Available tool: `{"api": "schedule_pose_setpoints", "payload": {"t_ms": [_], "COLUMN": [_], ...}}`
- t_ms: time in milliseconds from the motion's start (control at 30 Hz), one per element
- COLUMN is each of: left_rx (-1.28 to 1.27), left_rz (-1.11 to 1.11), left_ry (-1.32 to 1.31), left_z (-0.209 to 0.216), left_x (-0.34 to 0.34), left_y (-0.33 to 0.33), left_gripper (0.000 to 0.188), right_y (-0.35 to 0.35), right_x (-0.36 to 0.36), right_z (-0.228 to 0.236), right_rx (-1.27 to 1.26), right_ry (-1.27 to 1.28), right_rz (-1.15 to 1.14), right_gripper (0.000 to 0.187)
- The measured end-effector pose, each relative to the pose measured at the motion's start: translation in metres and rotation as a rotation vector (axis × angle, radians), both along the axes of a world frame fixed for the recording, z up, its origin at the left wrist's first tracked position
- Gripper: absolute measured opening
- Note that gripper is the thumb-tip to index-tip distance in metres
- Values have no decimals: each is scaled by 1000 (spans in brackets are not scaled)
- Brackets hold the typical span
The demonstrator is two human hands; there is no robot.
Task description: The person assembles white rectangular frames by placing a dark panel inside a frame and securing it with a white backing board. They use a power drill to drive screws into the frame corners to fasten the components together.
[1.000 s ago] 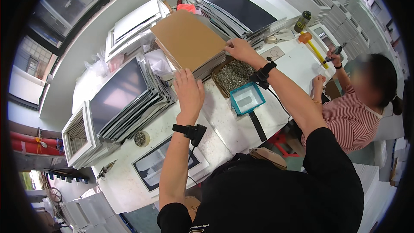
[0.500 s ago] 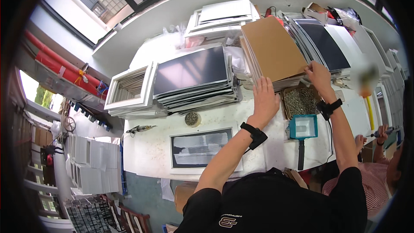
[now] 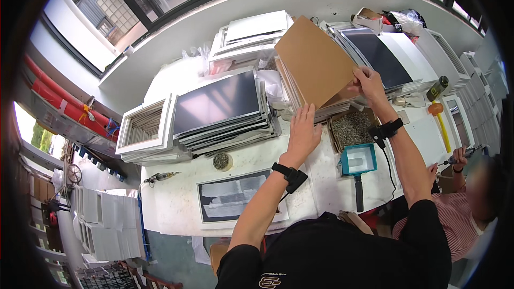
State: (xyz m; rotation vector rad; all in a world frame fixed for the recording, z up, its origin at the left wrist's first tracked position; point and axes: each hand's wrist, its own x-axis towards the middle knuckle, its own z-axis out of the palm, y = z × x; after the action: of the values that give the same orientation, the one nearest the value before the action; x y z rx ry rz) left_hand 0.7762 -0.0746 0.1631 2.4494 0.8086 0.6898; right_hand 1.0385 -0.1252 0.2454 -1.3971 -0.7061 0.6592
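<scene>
A brown board [image 3: 316, 61] lies tilted at the top of a stack, its near right edge raised from the sheets beneath. My right hand [image 3: 370, 88] pinches it at the near right corner, fingers curled round the edge. At the near left corner, my left hand [image 3: 303, 136] rests its stretched-out fingers against the board and stack. Just below the stack sits an open box of small metal pieces [image 3: 350, 128]. A teal tray with a black handle [image 3: 360, 159] lies in front of that box.
Left of me stand a stack of dark glossy panels [image 3: 217, 101] and white frames [image 3: 144, 123]. A framed panel [image 3: 235, 195], a small tub of metal pieces [image 3: 221, 161] and a power tool [image 3: 160, 176] lie on the table. At right, a co-worker's hand [image 3: 459, 156] holds a tool near an orange-headed mallet [image 3: 436, 109].
The board's near right edge has come up from the stack with my right hand. My left hand stays at the near left corner. The whole view has shifted slightly.
</scene>
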Motion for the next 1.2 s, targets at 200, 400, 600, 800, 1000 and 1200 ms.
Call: {"api": "schedule_pose_setpoints", "payload": {"t_ms": [200,400,600,800,1000,1200], "left_rx": [-24,-256,-678,-1204,-1510,-1233], "left_rz": [-88,-195,-150,-53,168,406], "left_ry": [-167,-185,-523,-1175,-1421,-1116], "left_z": [26,44,53,65,25,0], "left_x": [-56,-92,-170,-321,-475,-545], "left_y": [-38,-81,-74,-9,-13,-85], "left_gripper": [60,57,59,86,70,57], "right_y": [-15,-11,-51,-123,-162,-177], "right_x": [-38,-32,-118,-213,-312,-355], "right_z": [62,57,98,86,31,-21], "right_rx": [121,59,153,321,353,277], "right_ry": [-488,-1115,-1332,-1611,-1504,-1259], "right_rz": [-160,-178,-150,29,378,527], "right_gripper": [26,16,13,42,38,51]}}
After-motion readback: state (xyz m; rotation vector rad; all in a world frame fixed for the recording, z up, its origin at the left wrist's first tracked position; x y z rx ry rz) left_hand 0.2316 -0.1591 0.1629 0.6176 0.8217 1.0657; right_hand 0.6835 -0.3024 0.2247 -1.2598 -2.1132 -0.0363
